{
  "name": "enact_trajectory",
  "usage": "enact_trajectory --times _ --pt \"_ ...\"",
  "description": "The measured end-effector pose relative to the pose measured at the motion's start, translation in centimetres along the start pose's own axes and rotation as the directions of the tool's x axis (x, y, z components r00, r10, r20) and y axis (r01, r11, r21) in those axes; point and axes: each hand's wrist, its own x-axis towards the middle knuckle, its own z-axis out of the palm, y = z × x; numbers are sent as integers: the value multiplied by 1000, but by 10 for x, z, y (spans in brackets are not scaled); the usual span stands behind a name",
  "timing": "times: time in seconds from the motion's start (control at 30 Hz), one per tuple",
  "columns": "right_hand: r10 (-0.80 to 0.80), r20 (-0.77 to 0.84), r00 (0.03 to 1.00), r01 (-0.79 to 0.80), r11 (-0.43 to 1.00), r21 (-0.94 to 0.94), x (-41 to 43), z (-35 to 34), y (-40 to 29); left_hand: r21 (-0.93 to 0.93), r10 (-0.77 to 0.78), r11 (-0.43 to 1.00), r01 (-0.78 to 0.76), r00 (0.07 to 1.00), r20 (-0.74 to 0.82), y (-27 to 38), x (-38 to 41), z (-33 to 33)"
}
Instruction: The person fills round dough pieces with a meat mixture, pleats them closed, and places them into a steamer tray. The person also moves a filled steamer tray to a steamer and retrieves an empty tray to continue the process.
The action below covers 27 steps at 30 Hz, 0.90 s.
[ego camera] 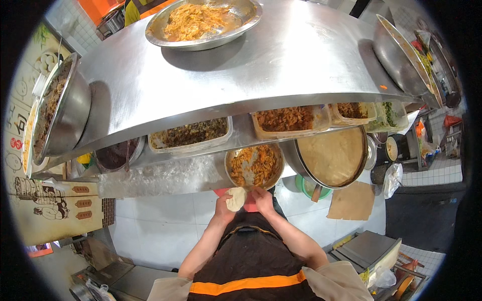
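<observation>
A round, flat, pale dough wrapper [236, 199] lies in my left hand [226, 205], which grips it at its left side in front of the counter's near edge. My right hand [262, 199] is at the near rim of a metal bowl [281, 165], its fingers curled. Whether it holds a small tool cannot be made out. Inside this bowl is an orange-brown shredded filling [244, 160], with bare metal showing through its middle. To the right stands a wide pot [331, 156] with a wooden handle [316, 193], full of a pale, dough-like mass.
A raised steel shelf [286, 67] overhangs the work surface and carries a basin [203, 45] of orange shredded food and more basins at both ends. Beneath it are plastic tubs [192, 137] of fillings. On the floor lie cardboard [352, 201] and a green tub [307, 188].
</observation>
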Motion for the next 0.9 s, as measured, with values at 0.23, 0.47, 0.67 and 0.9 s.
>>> enact_trajectory --times 0.23,0.47,0.67,0.9 --pt "464 260 847 -525 650 550 18 -37 -61 239 104 969 -63 982 -160 15 3 5" --pt "-242 24 970 243 956 -164 8 -51 -85 69 56 996 -59 998 34 44 63 57" --pt "-617 228 753 602 508 -616 -17 -82 -112 -82 35 996 -21 985 169 32 98 59" --pt "-616 106 780 533 566 -629 20 -99 -49 55 13 998 -15 1000 23 25 77 73"
